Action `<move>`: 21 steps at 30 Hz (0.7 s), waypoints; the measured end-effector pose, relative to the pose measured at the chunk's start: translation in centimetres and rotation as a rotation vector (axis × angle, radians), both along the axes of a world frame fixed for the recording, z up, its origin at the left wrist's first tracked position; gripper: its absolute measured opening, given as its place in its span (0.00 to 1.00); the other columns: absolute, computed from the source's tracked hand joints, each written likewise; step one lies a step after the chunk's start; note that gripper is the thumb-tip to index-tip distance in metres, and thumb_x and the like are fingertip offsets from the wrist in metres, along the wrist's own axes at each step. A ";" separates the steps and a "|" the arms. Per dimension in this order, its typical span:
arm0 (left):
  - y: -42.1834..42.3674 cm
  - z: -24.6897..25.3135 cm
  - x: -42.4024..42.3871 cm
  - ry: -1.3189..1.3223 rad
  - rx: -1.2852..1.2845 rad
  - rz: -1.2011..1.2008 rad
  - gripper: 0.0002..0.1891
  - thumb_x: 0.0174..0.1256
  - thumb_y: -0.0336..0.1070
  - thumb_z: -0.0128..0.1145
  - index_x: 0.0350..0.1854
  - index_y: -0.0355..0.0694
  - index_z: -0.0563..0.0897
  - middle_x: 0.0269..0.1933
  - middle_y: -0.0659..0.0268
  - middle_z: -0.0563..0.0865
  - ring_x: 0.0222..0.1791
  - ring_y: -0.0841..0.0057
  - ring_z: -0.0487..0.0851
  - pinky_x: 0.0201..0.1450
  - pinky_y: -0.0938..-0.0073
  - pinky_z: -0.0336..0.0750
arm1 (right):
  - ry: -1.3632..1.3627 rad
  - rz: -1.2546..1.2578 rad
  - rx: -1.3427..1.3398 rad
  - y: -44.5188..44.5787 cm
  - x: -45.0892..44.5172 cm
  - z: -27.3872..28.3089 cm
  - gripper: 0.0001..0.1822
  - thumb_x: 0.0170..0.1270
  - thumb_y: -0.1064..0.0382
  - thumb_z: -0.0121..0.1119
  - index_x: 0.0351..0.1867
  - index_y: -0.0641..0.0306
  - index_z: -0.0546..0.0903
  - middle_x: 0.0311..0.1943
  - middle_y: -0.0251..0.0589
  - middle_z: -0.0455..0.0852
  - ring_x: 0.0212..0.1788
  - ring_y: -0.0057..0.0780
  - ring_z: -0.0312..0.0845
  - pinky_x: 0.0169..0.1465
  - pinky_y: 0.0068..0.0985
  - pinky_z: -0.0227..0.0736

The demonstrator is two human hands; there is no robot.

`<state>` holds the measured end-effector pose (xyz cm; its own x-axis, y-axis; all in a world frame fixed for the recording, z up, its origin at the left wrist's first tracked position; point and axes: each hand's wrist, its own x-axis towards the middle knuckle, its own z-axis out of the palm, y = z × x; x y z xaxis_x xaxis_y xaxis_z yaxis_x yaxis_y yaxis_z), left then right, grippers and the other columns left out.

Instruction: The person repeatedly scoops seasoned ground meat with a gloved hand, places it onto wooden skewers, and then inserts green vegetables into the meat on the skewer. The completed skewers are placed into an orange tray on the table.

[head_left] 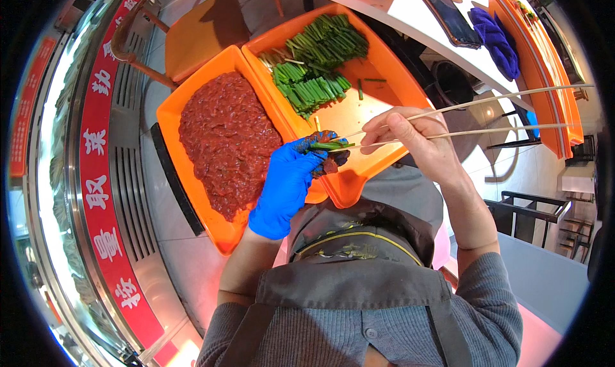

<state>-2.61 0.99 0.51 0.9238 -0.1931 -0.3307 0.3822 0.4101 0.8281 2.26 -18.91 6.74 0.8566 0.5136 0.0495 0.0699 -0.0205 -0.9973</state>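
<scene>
My left hand [288,179], in a blue disposable glove with smeared fingertips, pinches pieces of marinated raw meat [328,167] around a small bunch of cut green stalks [331,146]. Two long thin wooden skewers [499,132] are in my bare right hand [408,136], their tips at the meat and stalks. Left of the gloved hand, a heap of red marinated meat [230,141] fills much of an orange plastic tray [168,110]. Beyond my hands, cut green stalks [314,92] lie in bundles in a second orange tray [389,45].
A white table [394,23] at the upper right bears a smartphone [449,16] and a purple cloth [495,42]. Stacked orange trays [538,93] stand at its right. A wooden chair [206,35] is beyond the meat tray. A display counter with a red lettered strip [96,165] runs along the left.
</scene>
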 end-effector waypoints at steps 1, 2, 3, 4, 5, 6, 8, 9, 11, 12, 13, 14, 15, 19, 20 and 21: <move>-0.1 0.0 0.0 -0.005 0.007 0.003 0.16 0.60 0.26 0.44 0.51 0.28 0.72 0.43 0.54 0.81 0.40 0.70 0.82 0.43 0.78 0.75 | -0.043 -0.004 -0.009 0.1 0.0 -0.4 0.19 0.68 0.60 0.42 0.31 0.78 0.77 0.27 0.46 0.82 0.32 0.30 0.81 0.39 0.22 0.75; -0.1 0.0 0.0 -0.009 0.013 0.007 0.16 0.60 0.25 0.43 0.50 0.29 0.73 0.43 0.55 0.81 0.39 0.71 0.82 0.42 0.79 0.76 | -0.086 -0.007 -0.017 0.1 -0.1 -0.6 0.19 0.68 0.60 0.42 0.31 0.78 0.77 0.27 0.46 0.82 0.32 0.30 0.81 0.39 0.22 0.75; -0.1 0.0 0.0 -0.013 0.022 0.013 0.16 0.59 0.24 0.43 0.50 0.31 0.74 0.43 0.57 0.82 0.38 0.73 0.82 0.41 0.79 0.76 | -0.100 -0.005 -0.016 0.1 -0.1 -0.7 0.19 0.68 0.60 0.42 0.30 0.78 0.77 0.27 0.46 0.82 0.32 0.30 0.80 0.39 0.22 0.75; -0.1 0.0 0.0 -0.007 0.010 0.007 0.16 0.59 0.24 0.42 0.50 0.30 0.74 0.43 0.56 0.81 0.38 0.73 0.82 0.42 0.78 0.76 | -0.113 -0.004 -0.015 0.1 -0.2 -0.7 0.19 0.68 0.61 0.42 0.30 0.77 0.77 0.27 0.46 0.82 0.31 0.30 0.80 0.38 0.22 0.74; 0.1 0.0 0.1 0.000 -0.001 0.000 0.17 0.58 0.23 0.42 0.50 0.30 0.74 0.43 0.56 0.81 0.38 0.72 0.82 0.42 0.78 0.76 | -0.127 -0.003 -0.014 0.1 -0.3 -0.8 0.19 0.68 0.61 0.42 0.30 0.77 0.77 0.27 0.46 0.82 0.31 0.30 0.80 0.38 0.23 0.74; 0.1 -0.1 0.2 0.005 -0.016 -0.008 0.17 0.58 0.23 0.41 0.50 0.30 0.74 0.44 0.55 0.81 0.39 0.72 0.82 0.43 0.77 0.76 | -0.143 0.002 -0.028 0.2 -0.5 -0.7 0.18 0.67 0.62 0.42 0.29 0.77 0.77 0.27 0.45 0.81 0.31 0.30 0.80 0.38 0.22 0.74; 0.2 0.1 0.1 0.001 -0.026 -0.018 0.18 0.58 0.24 0.41 0.51 0.28 0.72 0.46 0.53 0.80 0.42 0.68 0.81 0.45 0.78 0.74 | -0.175 0.012 -0.055 0.4 -0.9 -0.6 0.18 0.67 0.63 0.42 0.28 0.77 0.77 0.27 0.45 0.81 0.31 0.29 0.80 0.38 0.22 0.74; 0.1 0.2 0.0 -0.002 -0.032 -0.026 0.18 0.58 0.24 0.41 0.52 0.27 0.71 0.47 0.52 0.79 0.44 0.67 0.80 0.47 0.78 0.74 | -0.186 0.013 -0.073 0.4 -0.9 -0.7 0.17 0.67 0.63 0.43 0.28 0.77 0.77 0.27 0.45 0.81 0.31 0.29 0.79 0.37 0.22 0.74; 0.3 -0.3 0.1 -0.009 -0.131 -0.042 0.19 0.58 0.23 0.41 0.52 0.27 0.70 0.48 0.52 0.78 0.46 0.66 0.79 0.48 0.78 0.73 | -0.210 0.014 -0.107 0.3 -1.0 -1.1 0.16 0.66 0.64 0.43 0.29 0.76 0.77 0.26 0.44 0.81 0.31 0.28 0.79 0.37 0.22 0.73; 0.5 -0.5 0.1 -0.011 -0.179 -0.048 0.19 0.57 0.23 0.41 0.53 0.27 0.70 0.49 0.52 0.78 0.47 0.66 0.78 0.49 0.78 0.72 | -0.218 0.015 -0.111 0.2 -1.0 -1.0 0.16 0.66 0.64 0.43 0.29 0.76 0.77 0.26 0.44 0.81 0.31 0.29 0.79 0.37 0.22 0.73; 0.6 -0.4 0.1 -0.009 -0.202 -0.056 0.19 0.57 0.23 0.41 0.53 0.27 0.70 0.49 0.52 0.78 0.48 0.66 0.78 0.49 0.77 0.72 | -0.226 0.017 -0.114 0.2 -1.0 -1.0 0.16 0.66 0.64 0.43 0.29 0.75 0.77 0.26 0.44 0.81 0.31 0.29 0.79 0.37 0.22 0.73; 0.6 -0.2 0.0 -0.008 -0.224 -0.065 0.20 0.56 0.23 0.40 0.53 0.27 0.70 0.49 0.52 0.78 0.49 0.66 0.77 0.50 0.76 0.72 | -0.235 0.018 -0.118 0.1 -1.0 -1.0 0.15 0.66 0.64 0.43 0.29 0.75 0.78 0.26 0.44 0.81 0.31 0.30 0.79 0.37 0.22 0.73; 0.5 -0.1 0.3 -0.012 -0.252 -0.079 0.20 0.56 0.23 0.40 0.53 0.27 0.70 0.49 0.52 0.78 0.50 0.66 0.77 0.51 0.76 0.71 | -0.277 0.021 -0.148 0.0 -1.0 -0.9 0.15 0.66 0.65 0.43 0.29 0.74 0.78 0.26 0.45 0.81 0.31 0.31 0.79 0.37 0.23 0.73; -0.1 0.0 -0.3 -0.008 -0.091 -0.026 0.18 0.60 0.26 0.44 0.53 0.27 0.71 0.47 0.56 0.79 0.43 0.73 0.79 0.47 0.78 0.73 | -0.434 0.040 -0.234 0.1 -1.5 -1.2 0.13 0.65 0.67 0.44 0.28 0.73 0.78 0.27 0.47 0.81 0.30 0.37 0.79 0.36 0.25 0.72; -0.2 -0.2 -0.2 0.000 -0.034 -0.014 0.17 0.60 0.26 0.45 0.52 0.27 0.71 0.47 0.55 0.79 0.44 0.71 0.79 0.47 0.77 0.73 | -0.447 0.038 -0.228 0.3 -1.6 -1.4 0.13 0.64 0.67 0.45 0.28 0.73 0.78 0.27 0.47 0.81 0.31 0.36 0.79 0.36 0.25 0.72; 0.0 -0.5 -0.3 0.011 0.028 0.003 0.17 0.60 0.26 0.46 0.52 0.26 0.71 0.47 0.54 0.79 0.45 0.69 0.80 0.47 0.76 0.74 | -0.459 0.039 -0.216 0.4 -1.6 -1.7 0.13 0.64 0.67 0.45 0.28 0.73 0.77 0.28 0.47 0.81 0.31 0.36 0.79 0.36 0.26 0.72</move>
